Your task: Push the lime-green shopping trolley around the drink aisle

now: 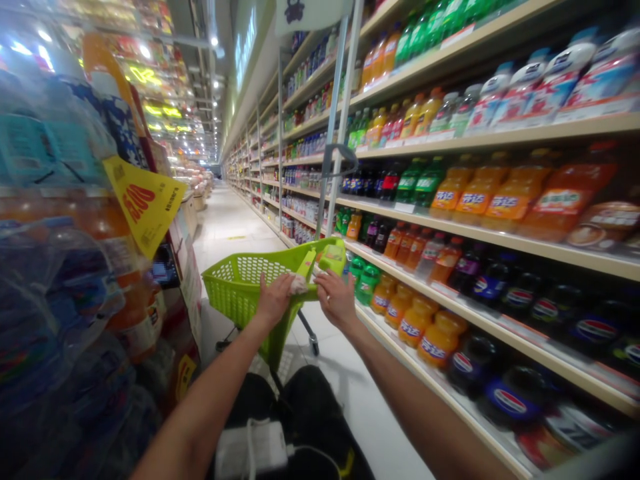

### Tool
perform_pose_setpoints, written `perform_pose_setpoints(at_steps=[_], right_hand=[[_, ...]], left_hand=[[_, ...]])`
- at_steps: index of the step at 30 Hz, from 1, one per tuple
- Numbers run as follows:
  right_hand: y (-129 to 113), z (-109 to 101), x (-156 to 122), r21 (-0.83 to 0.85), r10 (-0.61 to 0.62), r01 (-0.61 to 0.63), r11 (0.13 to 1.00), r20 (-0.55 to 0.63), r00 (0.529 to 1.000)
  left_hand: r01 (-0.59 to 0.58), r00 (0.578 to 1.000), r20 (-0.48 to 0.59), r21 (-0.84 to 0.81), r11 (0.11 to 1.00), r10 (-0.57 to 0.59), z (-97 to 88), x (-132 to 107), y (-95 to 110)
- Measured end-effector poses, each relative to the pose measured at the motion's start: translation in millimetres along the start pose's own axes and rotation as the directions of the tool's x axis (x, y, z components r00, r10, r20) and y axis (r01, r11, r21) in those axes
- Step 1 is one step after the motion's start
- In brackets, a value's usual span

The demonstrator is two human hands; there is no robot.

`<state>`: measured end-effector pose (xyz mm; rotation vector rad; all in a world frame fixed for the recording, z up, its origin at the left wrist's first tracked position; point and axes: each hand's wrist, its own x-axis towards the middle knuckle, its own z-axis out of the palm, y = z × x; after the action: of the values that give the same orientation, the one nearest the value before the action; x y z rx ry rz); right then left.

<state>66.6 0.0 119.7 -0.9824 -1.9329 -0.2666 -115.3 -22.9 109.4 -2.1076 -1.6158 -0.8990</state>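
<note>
A lime-green shopping trolley (235,275) with a perforated basket stands in front of me. My left hand (274,298) is closed on a crumpled white tissue (299,284) at the near right end of the trolley, by its handle. Just right of it, my right hand (336,299) has its fingers curled in a pinch at the same end; a bit of white shows at its fingertips, too small to make out. Beyond the fingers lies a light green item (332,256) on the trolley, its kind unclear.
Shelves of bottled drinks (470,193) run along the right side. Stacked bottle packs (55,280) with a yellow price sign (145,203) crowd the left. A tiled aisle (227,220) stretches ahead. A white device with a cable (250,452) is at my lap.
</note>
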Motion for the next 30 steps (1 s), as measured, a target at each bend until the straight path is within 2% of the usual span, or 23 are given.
perform_pose_setpoints(at_steps=[3,5,8,12,14,17,20,23,25,27,30], right_hand=[[5,-2,0,-0.051,0.027,-0.028,0.998,-0.017,0.999],[4,-1,0,-0.083,0.052,-0.053,0.995,-0.013,0.999],[5,3,1,-0.121,0.092,-0.093,0.988,-0.016,0.996],[19,2,2,-0.186,0.073,-0.072,0.980,-0.003,0.997],[25,-1,3,-0.227,0.084,-0.082,0.971,-0.002,0.996],[22,-2,4,-0.272,0.097,-0.096,0.957,-0.009,0.995],[1,8,5,-0.243,0.015,0.001,0.970,0.066,0.998],[-20,26,4,-0.192,-0.044,0.080,0.978,0.184,0.982],[-24,37,3,-0.195,-0.018,0.068,0.979,0.244,0.970],[-19,43,2,-0.214,0.016,0.049,0.976,0.294,0.956],[-3,45,0,-0.227,0.019,0.060,0.972,0.333,0.943]], left_hand=[[0.122,0.992,-0.005,-0.009,0.992,-0.122,3.7,-8,-18],[0.156,0.988,-0.010,-0.010,0.988,-0.156,6.2,-11,-22],[0.109,0.994,-0.008,-0.007,0.994,-0.109,12.3,-7,-11],[-0.015,1.000,0.018,0.040,0.999,0.014,23.2,-1,1],[-0.003,0.999,0.038,0.060,0.998,0.000,27.1,-2,-6],[0.107,0.992,0.054,0.073,0.992,-0.111,30.9,-8,-25],[0.152,0.986,0.052,0.074,0.986,-0.156,35.9,-12,-31],[0.085,0.995,0.045,0.057,0.995,-0.088,43.4,-10,-21],[0.041,0.998,0.053,0.057,0.998,-0.044,47.9,-9,-20],[0.036,0.996,0.077,0.074,0.997,-0.042,50.4,-11,-30],[0.119,0.986,0.104,0.128,0.985,-0.133,50.7,-21,-61]])
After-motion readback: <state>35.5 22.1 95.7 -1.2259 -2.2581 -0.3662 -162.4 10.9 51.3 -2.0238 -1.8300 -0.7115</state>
